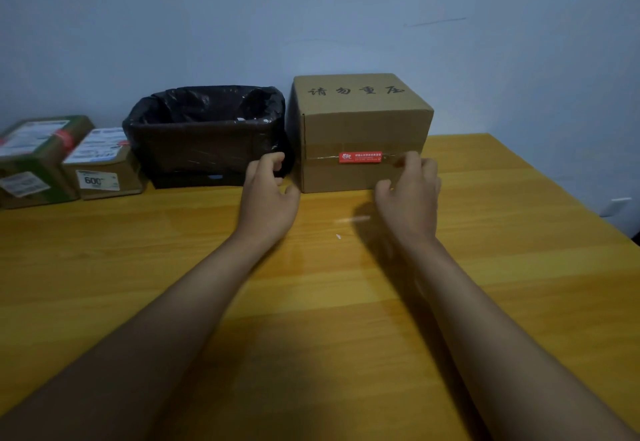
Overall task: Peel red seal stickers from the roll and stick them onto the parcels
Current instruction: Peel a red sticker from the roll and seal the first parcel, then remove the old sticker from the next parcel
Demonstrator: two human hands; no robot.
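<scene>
while both loosely curled hands hold nothing, the red seal sticker (pixel 360 157) lies flat across the brown parcel (pixel 363 121) seam

Brown box (pixel 363 108) top — 请勿重压; small parcel (pixel 104 166) label — "600"

Red sticker (pixel 360 157) on upright parcel (pixel 363 135)

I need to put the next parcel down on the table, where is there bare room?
Free: the wide stretch of table left of the left hand, in front of the two small parcels, and the strip right of the big box. Crowded: the back edge, where the parcels, the bag-lined bin and the box sit side by side, with the right hand at the box.
</scene>
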